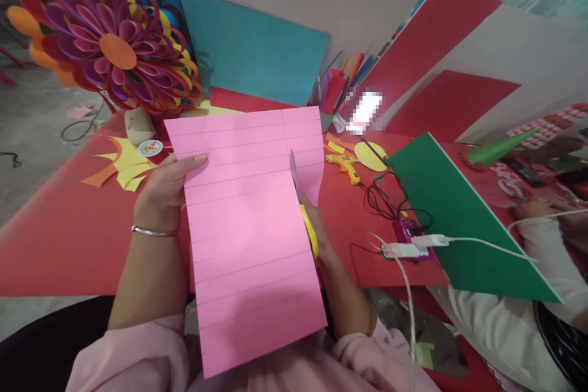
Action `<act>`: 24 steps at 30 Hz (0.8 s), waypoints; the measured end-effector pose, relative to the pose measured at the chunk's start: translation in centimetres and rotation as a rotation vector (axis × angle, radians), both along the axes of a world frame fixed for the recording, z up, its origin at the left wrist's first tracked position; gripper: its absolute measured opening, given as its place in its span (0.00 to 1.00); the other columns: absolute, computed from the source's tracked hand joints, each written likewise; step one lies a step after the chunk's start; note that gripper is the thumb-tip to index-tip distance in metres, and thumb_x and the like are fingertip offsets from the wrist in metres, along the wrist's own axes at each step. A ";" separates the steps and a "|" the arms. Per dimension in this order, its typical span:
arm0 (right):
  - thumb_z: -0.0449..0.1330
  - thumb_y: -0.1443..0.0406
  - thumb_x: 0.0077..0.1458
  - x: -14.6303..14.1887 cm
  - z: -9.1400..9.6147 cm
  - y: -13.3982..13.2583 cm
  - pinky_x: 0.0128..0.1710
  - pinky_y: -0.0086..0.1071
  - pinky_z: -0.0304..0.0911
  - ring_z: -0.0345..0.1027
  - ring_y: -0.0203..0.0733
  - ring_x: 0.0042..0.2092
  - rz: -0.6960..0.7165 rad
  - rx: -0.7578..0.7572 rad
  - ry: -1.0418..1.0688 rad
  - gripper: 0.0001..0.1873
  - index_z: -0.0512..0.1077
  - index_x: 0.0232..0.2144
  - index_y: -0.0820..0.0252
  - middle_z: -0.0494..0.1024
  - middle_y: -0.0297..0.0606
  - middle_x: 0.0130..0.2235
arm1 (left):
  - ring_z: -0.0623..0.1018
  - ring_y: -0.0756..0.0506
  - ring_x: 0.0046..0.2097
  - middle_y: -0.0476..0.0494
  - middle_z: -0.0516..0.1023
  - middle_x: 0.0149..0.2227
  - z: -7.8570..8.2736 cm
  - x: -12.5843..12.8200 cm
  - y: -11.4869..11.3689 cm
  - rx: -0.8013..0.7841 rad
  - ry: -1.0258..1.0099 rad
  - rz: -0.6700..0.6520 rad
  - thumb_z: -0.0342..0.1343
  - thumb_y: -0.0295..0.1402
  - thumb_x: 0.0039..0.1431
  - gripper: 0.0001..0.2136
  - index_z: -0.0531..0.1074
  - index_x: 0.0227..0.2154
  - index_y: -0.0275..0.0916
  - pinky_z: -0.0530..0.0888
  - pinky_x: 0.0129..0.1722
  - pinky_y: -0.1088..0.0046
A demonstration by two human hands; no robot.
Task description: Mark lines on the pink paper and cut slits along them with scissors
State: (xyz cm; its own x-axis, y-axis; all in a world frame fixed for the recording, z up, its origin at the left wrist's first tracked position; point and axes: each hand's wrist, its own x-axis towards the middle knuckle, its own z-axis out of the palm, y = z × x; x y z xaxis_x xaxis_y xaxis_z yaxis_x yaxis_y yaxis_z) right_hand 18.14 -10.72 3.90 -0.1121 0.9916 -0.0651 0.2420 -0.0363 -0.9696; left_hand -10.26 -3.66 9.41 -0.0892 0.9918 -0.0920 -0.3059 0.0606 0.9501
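Observation:
A large pink paper sheet (248, 220) with ruled pencil lines across it is held up in front of me. My left hand (163, 187) grips its left edge, thumb on the front and fingers behind. On the right side, my right hand (316, 226) holds yellow-handled scissors (309, 231), partly hidden behind the sheet. Their blade shows at a cut running up through the paper, close to the lengthwise pencil line. Right of the cut, a strip of the pink sheet curls away. Most of my right fingers are hidden by the paper.
On the red table (68, 226) lie yellow and orange paper scraps (126, 162), a yellow glue gun (343, 165) and a purple power strip (411, 239) with cables. A green board (459, 226) stands at right, near another person's sleeve (544, 251). A large paper flower (117, 52) stands at left.

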 end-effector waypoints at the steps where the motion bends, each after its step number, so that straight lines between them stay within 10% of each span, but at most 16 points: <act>1: 0.60 0.59 0.58 0.0 0.0 0.0 0.31 0.33 0.68 0.73 0.44 0.35 0.001 0.003 -0.005 0.19 0.75 0.51 0.55 0.80 0.33 0.34 | 0.85 0.37 0.48 0.42 0.88 0.43 0.0 0.0 0.0 0.002 -0.002 0.002 0.73 0.33 0.49 0.18 0.83 0.45 0.37 0.83 0.49 0.61; 24: 0.61 0.63 0.58 0.1 0.0 -0.1 0.32 0.31 0.65 0.71 0.42 0.35 -0.039 -0.049 -0.059 0.12 0.76 0.45 0.54 0.80 0.32 0.36 | 0.87 0.42 0.43 0.40 0.87 0.45 -1.2 -0.3 0.6 0.058 -0.046 0.025 0.74 0.29 0.50 0.20 0.83 0.47 0.36 0.85 0.43 0.70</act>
